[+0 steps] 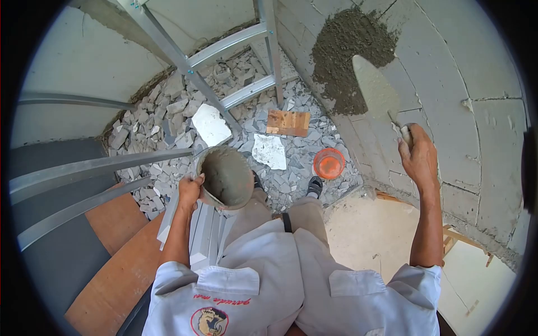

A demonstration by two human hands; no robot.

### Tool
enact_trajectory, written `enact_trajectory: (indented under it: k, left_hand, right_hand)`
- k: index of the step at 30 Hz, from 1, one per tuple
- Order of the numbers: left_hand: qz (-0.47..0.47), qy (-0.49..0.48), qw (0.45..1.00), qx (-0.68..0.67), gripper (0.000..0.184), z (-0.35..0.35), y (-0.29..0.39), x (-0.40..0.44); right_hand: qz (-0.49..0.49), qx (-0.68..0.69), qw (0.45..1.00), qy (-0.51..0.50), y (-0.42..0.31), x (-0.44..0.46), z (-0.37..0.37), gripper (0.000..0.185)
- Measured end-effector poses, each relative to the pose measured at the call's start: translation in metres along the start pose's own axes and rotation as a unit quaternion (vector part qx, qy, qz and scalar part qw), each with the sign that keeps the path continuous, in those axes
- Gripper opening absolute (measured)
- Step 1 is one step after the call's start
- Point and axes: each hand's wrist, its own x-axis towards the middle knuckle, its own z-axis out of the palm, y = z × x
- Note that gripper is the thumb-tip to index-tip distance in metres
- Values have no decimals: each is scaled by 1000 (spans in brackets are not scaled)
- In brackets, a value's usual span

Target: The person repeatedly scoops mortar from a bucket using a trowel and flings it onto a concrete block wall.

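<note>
The floor (291, 193) around my 2 feet (315, 186) is strewn with broken gray rubble (178, 106). On it I see 2 white chunks (269, 151), 1 piece of brown wood (288, 122) near them, and 1 orange tub (329, 163) near my right foot.

Ladder (228, 45) cut off @ top edge; trowel handle (406, 133) mostly hidden by R hand (420, 157).

A grey block wall (459, 61) fills the upper right; broken rubble (174, 109) covers the floor at centre, below paler walls (84, 50) upper left.
</note>
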Motion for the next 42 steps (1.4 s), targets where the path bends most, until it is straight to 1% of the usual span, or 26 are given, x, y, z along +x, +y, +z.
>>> enact_trajectory:
  k: [1, 2, 3, 4, 5, 6, 8, 10, 11, 13, 14, 17, 20, 23, 24, 27, 29, 32, 35, 36, 37, 38, 39, 40, 41, 42]
  left_hand:
    - [-29, -4, 997, 75, 26, 7, 44, -26]
    - [48, -15, 999, 11, 32, 17, 52, -32]
    - [66, -28, 997, 32, 29, 21, 55, -27]
    - [93, -55, 994, -13, 24, 29, 52, -14]
    - [88, -85, 992, -3, 19, 34, 72, -20]
    - [101, -87, 991, -6, 20, 46, 89, -26]
    - [137, -129, 982, 17, 21, 63, 122, -33]
    - [155, -159, 972, 74, 20, 82, 169, -62]
    - [177, -173, 966, 79, 20, 92, 176, -63]
    - [222, -200, 951, 81, 20, 111, 193, -62]
    - [195, -220, 953, 70, 19, 117, 204, -70]
    - [235, -233, 940, 85, 20, 131, 211, -77]
    - [236, -235, 937, 106, 20, 126, 206, -75]
    - [179, -217, 959, 30, 21, 116, 198, -83]
    - [156, -199, 967, 36, 22, 111, 185, -70]
    - [136, -167, 977, 5, 24, 97, 143, -39]
    - [104, -152, 981, -56, 23, 85, 116, -30]
    - [72, -134, 987, -48, 18, 60, 92, -36]
    - [65, -100, 991, -56, 17, 36, 54, -20]
    - [72, -89, 992, -59, 18, 28, 38, -11]
    - [79, -79, 992, -61, 18, 24, 27, -7]
    - [74, -54, 993, -78, 17, 26, 40, -29]
    - [57, -52, 996, -54, 16, 18, 39, -29]
    - [37, -50, 998, -27, 16, 5, 33, -29]
    - [18, -49, 999, -2, 16, -6, 29, -30]
    - [29, -16, 999, -22, 18, -9, 23, -32]
  right_hand:
    - [-25, 25, 999, -40, -14, -12, 9, 23]
    - [-50, 51, 994, -81, -27, -22, 22, 23]
    - [-65, 51, 986, -144, -37, -31, 41, 23]
    - [-78, 49, 975, -200, -46, -38, 63, 24]
    - [-100, 34, 970, -220, -60, -42, 81, 23]
    - [-121, 17, 964, -238, -75, -45, 100, 23]
    - [-160, -7, 969, -187, -88, -46, 149, 21]
    - [-182, -28, 974, -134, -103, -43, 180, 25]
    - [-192, -38, 975, -108, -108, -44, 184, 27]
    - [-214, 20, 967, -140, -104, -57, 178, 26]
    - [-229, 47, 960, -158, -101, -63, 175, 25]
    - [-176, 192, 935, -243, -86, -81, 171, 31]
    - [-92, 308, 904, -283, -63, -87, 159, 33]
    - [-95, 194, 929, -302, -37, -89, 160, 31]
    - [-97, 189, 941, -264, -36, -91, 165, 30]
    - [-74, 144, 956, -245, -63, -80, 136, 29]
    - [-68, 133, 960, -238, -87, -79, 119, 28]
    - [-124, 191, 944, -238, -112, -86, 88, 32]
    - [-133, 250, 912, -297, -103, -72, 77, 37]
    - [-144, 299, 888, -318, -85, -62, 95, 36]
    - [-23, 334, 846, -415, -72, -46, 101, 33]
    - [100, 360, 782, -500, -55, -25, 108, 30]
    - [184, 425, 712, -529, -9, -2, 136, 24]
    - [250, 358, 831, -344, 35, 12, 157, 27]
    - [127, 76, 984, -95, 89, 23, 175, 29]
    - [184, 169, 967, 50, 113, 33, 143, 32]
